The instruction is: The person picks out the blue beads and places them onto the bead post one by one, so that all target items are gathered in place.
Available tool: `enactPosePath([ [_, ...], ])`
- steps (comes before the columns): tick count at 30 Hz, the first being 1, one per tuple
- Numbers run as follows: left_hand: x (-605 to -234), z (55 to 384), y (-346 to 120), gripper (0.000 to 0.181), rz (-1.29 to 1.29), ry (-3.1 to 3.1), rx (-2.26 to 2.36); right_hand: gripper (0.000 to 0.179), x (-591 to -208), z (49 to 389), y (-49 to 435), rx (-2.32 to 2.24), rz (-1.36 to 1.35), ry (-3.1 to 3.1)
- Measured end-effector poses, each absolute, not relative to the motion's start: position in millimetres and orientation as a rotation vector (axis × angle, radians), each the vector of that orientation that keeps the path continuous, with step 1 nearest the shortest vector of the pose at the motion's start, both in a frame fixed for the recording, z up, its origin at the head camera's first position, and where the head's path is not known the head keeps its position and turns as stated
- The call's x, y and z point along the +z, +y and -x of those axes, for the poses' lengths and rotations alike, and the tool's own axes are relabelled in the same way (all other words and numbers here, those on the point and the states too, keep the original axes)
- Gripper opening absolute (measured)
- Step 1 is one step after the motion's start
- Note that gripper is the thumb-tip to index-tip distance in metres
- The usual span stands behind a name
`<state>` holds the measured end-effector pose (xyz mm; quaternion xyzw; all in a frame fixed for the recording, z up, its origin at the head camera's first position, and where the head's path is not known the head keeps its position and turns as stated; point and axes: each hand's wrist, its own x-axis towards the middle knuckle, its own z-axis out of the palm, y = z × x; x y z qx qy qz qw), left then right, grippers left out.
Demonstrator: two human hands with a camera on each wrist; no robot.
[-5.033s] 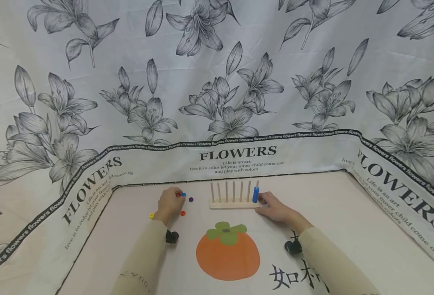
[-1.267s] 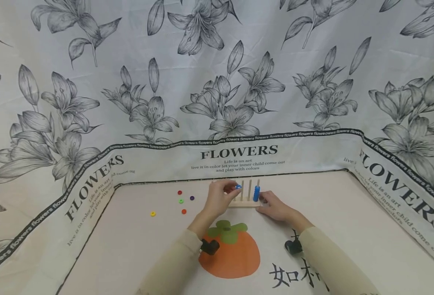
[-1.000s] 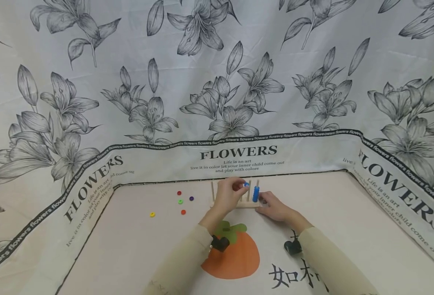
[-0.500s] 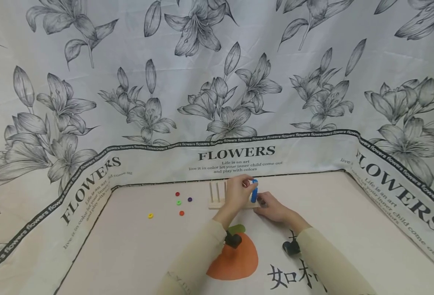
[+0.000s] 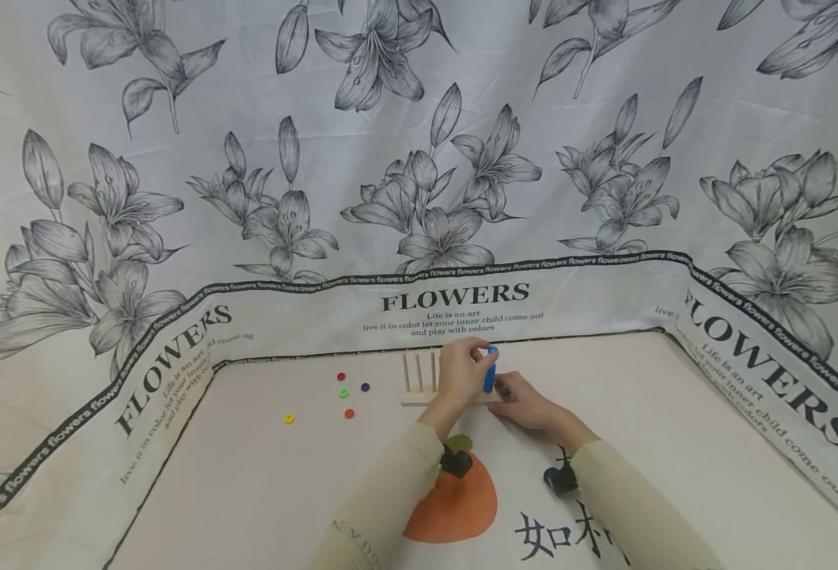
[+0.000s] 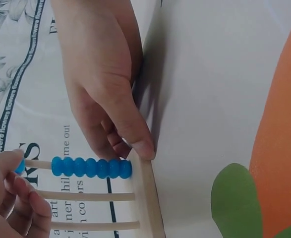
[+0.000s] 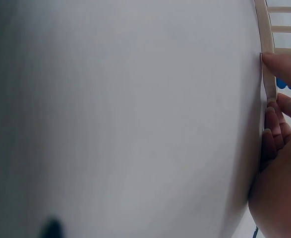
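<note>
A wooden peg rack (image 5: 413, 398) stands upright on the table, its right part hidden by my left hand (image 5: 464, 372). That hand pinches a blue bead (image 6: 20, 166) between thumb and finger at the top end of the rightmost peg. Whether the peg has entered the bead's hole is hidden. Lower on the same peg sits a stack of blue beads (image 6: 91, 167), with bare peg between stack and fingers. My right hand (image 5: 528, 402) grips the right end of the rack's base, its thumb (image 7: 279, 63) on the near side. The other pegs in sight carry no beads.
Left of the rack lie loose beads: red (image 5: 341, 377), green (image 5: 343, 393), purple (image 5: 365, 387), orange (image 5: 350, 413) and yellow (image 5: 289, 418). A flower-printed curtain (image 5: 454, 309) rises behind the table. The tablecloth bears a persimmon print (image 5: 461, 507).
My left hand has carried the blue bead from the loose beads at left over to the rightmost peg. It has barely moved in the last half second. My right hand has stayed at the rack.
</note>
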<state>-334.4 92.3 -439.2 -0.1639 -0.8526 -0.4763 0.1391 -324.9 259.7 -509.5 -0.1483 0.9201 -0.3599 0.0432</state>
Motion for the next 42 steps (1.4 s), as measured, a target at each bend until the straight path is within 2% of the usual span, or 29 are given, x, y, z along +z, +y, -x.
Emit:
enactPosePath([
  [19, -448, 338, 91, 0.02, 0.437, -2.523, -1.25, 0.059, -493, 314, 252, -1.068, 0.504, 2.824],
  [28, -451, 336, 85, 0.024, 0.487, -2.522, -1.229, 0.058, -494, 318, 248, -1.073, 0.391, 2.784],
  [35, -446, 331, 61, 0.023, 0.604, -2.467, -1.242, 0.066, -498, 325, 255, -1.033, 0.399, 2.792],
  [42, -444, 324, 14, 0.028, 0.745, -2.51, -1.148, 0.067, -491, 321, 270, -0.969, 0.44, 2.788],
])
